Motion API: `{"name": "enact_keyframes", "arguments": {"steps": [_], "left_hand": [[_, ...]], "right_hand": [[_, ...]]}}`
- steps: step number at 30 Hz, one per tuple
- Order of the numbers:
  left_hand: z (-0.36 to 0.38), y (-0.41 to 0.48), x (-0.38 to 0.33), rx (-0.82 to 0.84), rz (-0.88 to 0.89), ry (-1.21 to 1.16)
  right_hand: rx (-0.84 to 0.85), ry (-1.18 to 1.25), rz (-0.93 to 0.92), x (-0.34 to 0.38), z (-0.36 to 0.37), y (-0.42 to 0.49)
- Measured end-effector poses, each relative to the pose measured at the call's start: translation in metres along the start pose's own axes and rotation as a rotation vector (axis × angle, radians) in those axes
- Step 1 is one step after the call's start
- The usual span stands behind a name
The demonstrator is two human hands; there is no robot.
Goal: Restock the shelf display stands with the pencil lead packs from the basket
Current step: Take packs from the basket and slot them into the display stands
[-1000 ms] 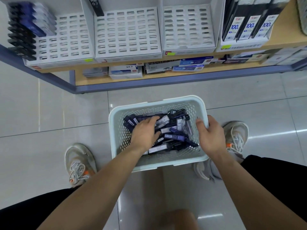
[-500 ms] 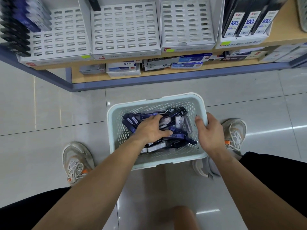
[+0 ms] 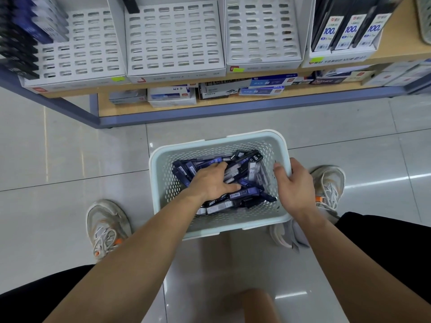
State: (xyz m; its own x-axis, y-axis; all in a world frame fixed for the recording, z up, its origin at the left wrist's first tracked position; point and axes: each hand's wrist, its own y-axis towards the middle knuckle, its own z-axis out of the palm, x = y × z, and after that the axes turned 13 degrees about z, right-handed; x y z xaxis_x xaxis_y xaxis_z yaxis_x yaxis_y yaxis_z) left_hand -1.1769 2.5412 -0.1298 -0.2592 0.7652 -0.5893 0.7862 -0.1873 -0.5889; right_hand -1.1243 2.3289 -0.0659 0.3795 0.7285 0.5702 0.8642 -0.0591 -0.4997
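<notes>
Tiled floor [image 3: 70,159] carries pale basket [image 3: 155,183], sneakers [image 3: 105,224]; shelf [image 3: 401,45] carries white display stands [image 3: 172,38].

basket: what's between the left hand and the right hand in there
Loose pencil lead packs lie between the left hand, fingers curled into the pile, and the right hand gripping the basket rim, as the head view shows.

Fingertips of the left hand [image 3: 211,183] are buried among pencil lead packs [image 3: 245,193] in the basket [image 3: 169,190]. The leftmost display stand [image 3: 77,54] is blurred and cut off.
</notes>
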Motion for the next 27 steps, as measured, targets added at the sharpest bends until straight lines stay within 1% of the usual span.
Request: {"name": "enact_keyframes", "arguments": {"steps": [5, 9, 14, 18, 22, 25, 27], "left_hand": [[0.003, 0.001, 0.000, -0.025, -0.041, -0.002], [0.008, 0.001, -0.002, -0.060, -0.019, 0.077], [0.005, -0.004, -0.001, -0.019, -0.014, 0.053], [0.001, -0.015, -0.001, -0.009, -0.029, 0.078], [0.004, -0.019, -0.007, 0.018, -0.070, -0.029], [0.006, -0.017, -0.013, -0.025, -0.093, -0.126], [0.008, -0.013, -0.017, -0.058, -0.116, -0.135]], "right_hand": [[-0.004, -0.002, 0.003, 0.000, -0.001, 0.000], [-0.006, -0.004, 0.000, 0.000, 0.000, 0.000], [-0.007, -0.008, -0.005, -0.001, -0.001, 0.001], [-0.003, -0.003, 0.000, 0.001, -0.001, 0.000], [0.006, -0.008, 0.004, 0.002, -0.002, -0.001], [0.008, -0.017, 0.005, 0.003, -0.002, 0.000], [0.004, -0.018, 0.004, 0.003, -0.002, 0.000]]}}
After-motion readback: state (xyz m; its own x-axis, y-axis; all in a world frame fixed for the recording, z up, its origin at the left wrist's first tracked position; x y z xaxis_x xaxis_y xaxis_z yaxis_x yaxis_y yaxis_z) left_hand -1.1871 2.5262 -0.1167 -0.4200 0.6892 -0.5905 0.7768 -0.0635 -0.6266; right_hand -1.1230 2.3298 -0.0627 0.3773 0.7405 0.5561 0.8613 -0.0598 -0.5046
